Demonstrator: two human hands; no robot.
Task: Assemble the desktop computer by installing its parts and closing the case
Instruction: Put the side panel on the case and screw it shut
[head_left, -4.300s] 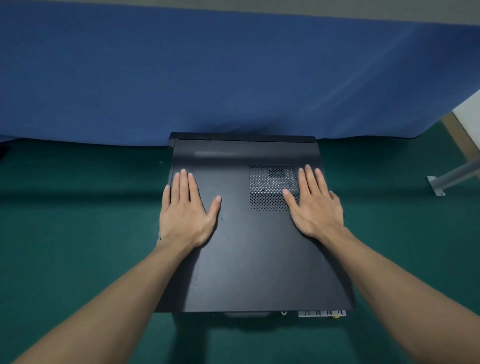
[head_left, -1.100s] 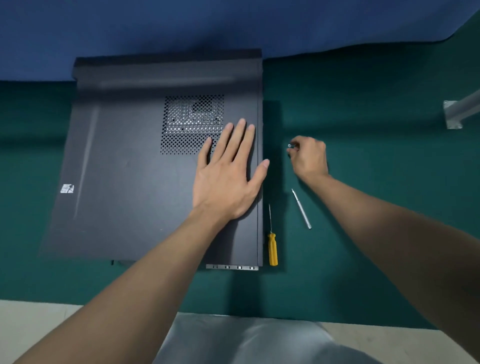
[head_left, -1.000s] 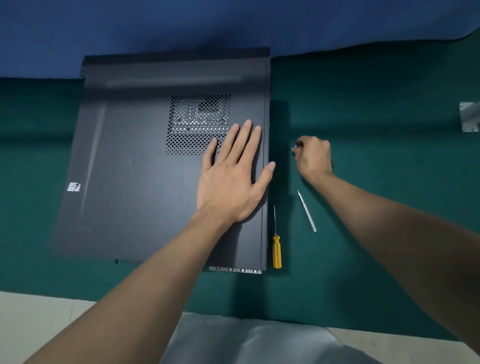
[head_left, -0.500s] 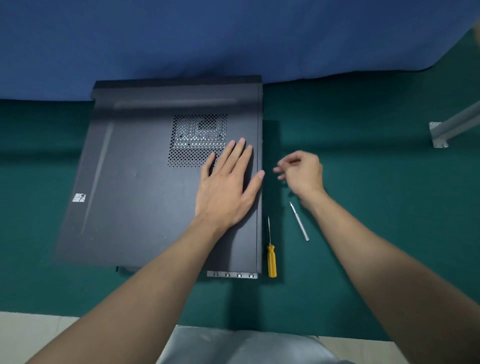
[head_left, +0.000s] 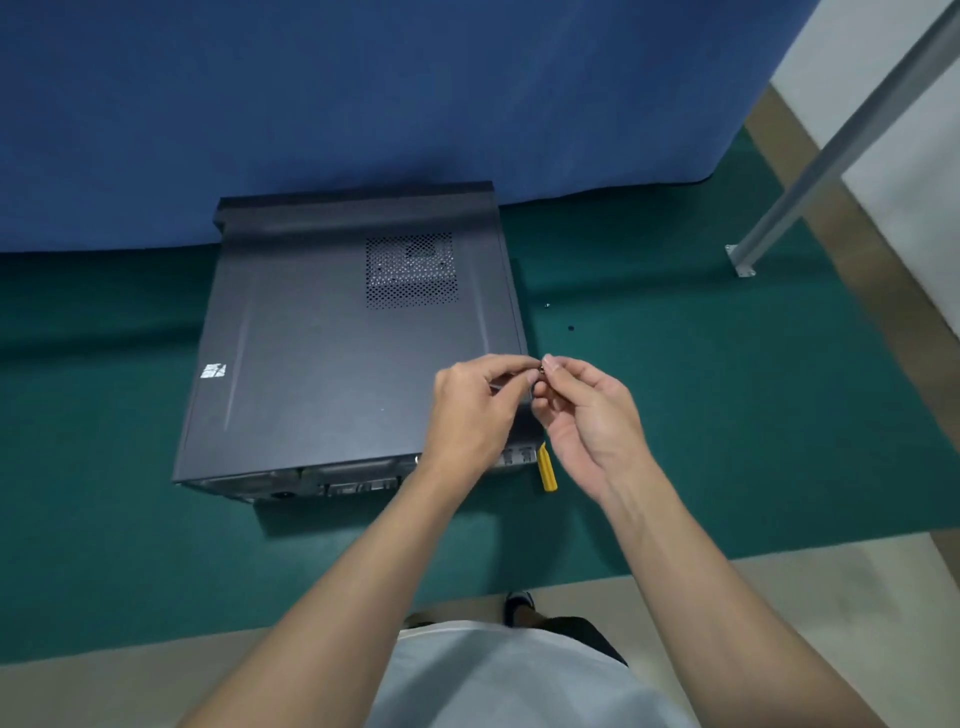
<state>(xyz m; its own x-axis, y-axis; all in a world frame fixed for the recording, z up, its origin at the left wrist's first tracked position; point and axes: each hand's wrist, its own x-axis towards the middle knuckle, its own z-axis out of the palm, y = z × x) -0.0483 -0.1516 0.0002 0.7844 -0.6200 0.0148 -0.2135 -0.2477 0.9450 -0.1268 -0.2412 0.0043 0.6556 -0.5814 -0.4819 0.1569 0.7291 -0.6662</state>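
Pinching a small screw (head_left: 542, 370) between thumb and forefinger, the right hand (head_left: 587, 415) hovers over the near right corner of the computer case (head_left: 332, 364). The left hand (head_left: 472, 410) meets it there, fingers curled and tips drawn to the same spot; whether it grips anything cannot be told. The case lies flat on the green surface (head_left: 727, 415) with its side panel on top, vent grille (head_left: 411, 270) toward the far right. A yellow screwdriver handle (head_left: 548, 470) lies just beside that near right corner. Two tiny screws (head_left: 571, 328) sit right of the case. A blue cloth (head_left: 363, 104) hangs behind the case.
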